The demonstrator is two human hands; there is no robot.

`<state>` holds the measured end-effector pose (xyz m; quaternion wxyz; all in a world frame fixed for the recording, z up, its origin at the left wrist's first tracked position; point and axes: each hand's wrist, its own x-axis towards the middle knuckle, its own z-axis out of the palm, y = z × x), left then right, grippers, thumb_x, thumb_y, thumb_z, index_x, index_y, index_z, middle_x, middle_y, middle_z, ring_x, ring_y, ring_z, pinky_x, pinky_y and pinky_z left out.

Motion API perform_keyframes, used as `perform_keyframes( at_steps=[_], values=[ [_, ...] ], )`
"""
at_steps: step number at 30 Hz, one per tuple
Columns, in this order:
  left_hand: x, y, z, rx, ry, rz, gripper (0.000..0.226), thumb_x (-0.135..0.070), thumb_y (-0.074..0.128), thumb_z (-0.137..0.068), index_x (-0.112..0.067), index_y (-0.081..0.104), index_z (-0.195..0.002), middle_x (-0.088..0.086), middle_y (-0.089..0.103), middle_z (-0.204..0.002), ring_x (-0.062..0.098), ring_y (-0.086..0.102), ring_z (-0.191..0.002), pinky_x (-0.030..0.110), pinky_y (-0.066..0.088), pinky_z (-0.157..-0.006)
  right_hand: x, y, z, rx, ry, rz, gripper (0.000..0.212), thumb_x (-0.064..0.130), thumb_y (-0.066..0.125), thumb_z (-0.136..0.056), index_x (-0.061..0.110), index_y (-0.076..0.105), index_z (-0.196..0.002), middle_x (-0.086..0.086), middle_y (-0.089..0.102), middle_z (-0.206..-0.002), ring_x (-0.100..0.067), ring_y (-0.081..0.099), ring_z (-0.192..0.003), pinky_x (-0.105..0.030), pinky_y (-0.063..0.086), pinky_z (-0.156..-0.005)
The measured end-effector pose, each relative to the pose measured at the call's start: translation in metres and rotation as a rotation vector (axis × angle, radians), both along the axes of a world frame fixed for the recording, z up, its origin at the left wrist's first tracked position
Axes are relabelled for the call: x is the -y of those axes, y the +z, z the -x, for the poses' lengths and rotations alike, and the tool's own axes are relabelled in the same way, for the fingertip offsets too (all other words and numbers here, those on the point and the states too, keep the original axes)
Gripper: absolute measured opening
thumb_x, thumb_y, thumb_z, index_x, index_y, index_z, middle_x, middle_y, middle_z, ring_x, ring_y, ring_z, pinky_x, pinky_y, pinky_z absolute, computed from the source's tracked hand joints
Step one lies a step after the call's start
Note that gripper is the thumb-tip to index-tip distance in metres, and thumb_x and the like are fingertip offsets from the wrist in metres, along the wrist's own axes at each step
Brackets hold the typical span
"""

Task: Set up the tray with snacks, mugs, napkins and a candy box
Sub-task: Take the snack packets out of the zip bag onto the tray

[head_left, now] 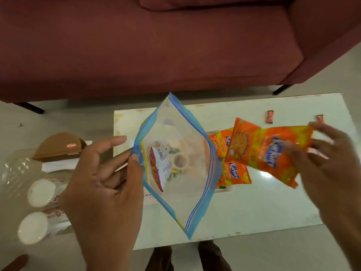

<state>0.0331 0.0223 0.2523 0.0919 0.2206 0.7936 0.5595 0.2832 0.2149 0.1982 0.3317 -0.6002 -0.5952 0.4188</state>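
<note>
My left hand [105,184] pinches the blue rim of a clear zip bag [175,163] and holds it open above the white table [254,208]. Inside the bag lies one snack packet [160,169]. My right hand [332,173] grips an orange Kurkure packet [267,151] by its right end, just right of the bag. Two more Kurkure packets [232,173] lie on the white tray [224,190], which the bag mostly hides. On the left stand two white mugs [39,210] with red flower prints, a brown candy box [58,146] and white napkins [58,165].
A dark red sofa [156,45] fills the far side behind the table. Two small red candies [270,116] lie near the table's far right edge. A crumpled clear plastic bag [13,173] sits at the far left by the mugs. My legs show below the table's front edge.
</note>
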Motion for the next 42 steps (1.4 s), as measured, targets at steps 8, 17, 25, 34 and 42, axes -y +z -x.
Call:
perform_keyframes(
  at_steps=[8, 17, 25, 34, 42],
  values=[
    [-0.004, -0.013, 0.0, -0.002, 0.01, 0.046, 0.024, -0.019, 0.069, -0.086, -0.036, 0.056, -0.094, -0.021, 0.076, -0.089, -0.005, 0.073, -0.079, 0.009, 0.055, -0.06, 0.011, -0.14, 0.039, 0.278, 0.218, 0.109, 0.039, 0.032, 0.076, -0.082, 0.024, 0.056, -0.115, 0.005, 0.072, -0.092, -0.001, 0.07, -0.068, -0.016, 0.053, -0.056],
    [-0.004, -0.022, -0.006, -0.041, 0.012, 0.109, 0.02, -0.009, 0.071, -0.086, -0.023, 0.06, -0.094, -0.013, 0.072, -0.089, -0.011, 0.07, -0.077, 0.001, 0.049, -0.059, 0.016, -0.197, 0.045, 0.399, 0.333, 0.23, 0.043, 0.029, 0.073, -0.085, 0.016, 0.054, -0.121, -0.002, 0.071, -0.106, -0.017, 0.067, -0.08, -0.01, 0.042, -0.054],
    [-0.005, -0.021, -0.009, -0.036, 0.042, 0.102, 0.019, -0.008, 0.072, -0.086, -0.024, 0.063, -0.092, -0.017, 0.073, -0.09, -0.006, 0.073, -0.078, 0.004, 0.052, -0.057, 0.022, -0.074, 0.065, 0.251, 0.227, -0.02, 0.025, 0.035, 0.067, -0.09, 0.023, 0.063, -0.11, 0.009, 0.072, -0.103, -0.005, 0.07, -0.09, -0.016, 0.055, -0.068],
    [-0.008, -0.005, -0.024, 0.021, 0.045, 0.0, 0.031, 0.0, 0.073, -0.083, -0.029, 0.063, -0.087, -0.018, 0.077, -0.092, 0.001, 0.075, -0.08, 0.012, 0.057, -0.061, 0.088, 0.073, 0.142, 0.449, 0.954, -0.228, 0.021, 0.029, 0.056, -0.095, 0.027, 0.063, -0.115, 0.008, 0.069, -0.102, -0.01, 0.066, -0.091, -0.023, 0.049, -0.078],
    [-0.004, -0.005, -0.035, 0.007, 0.034, -0.016, 0.025, -0.001, 0.074, -0.081, -0.023, 0.065, -0.091, -0.014, 0.079, -0.085, 0.001, 0.076, -0.08, 0.018, 0.061, -0.064, 0.088, 0.017, 0.182, 1.016, 1.331, -0.022, 0.027, 0.004, 0.049, -0.094, 0.007, 0.055, -0.12, -0.013, 0.055, -0.119, -0.032, 0.058, -0.109, -0.033, 0.035, -0.072]
  ],
)
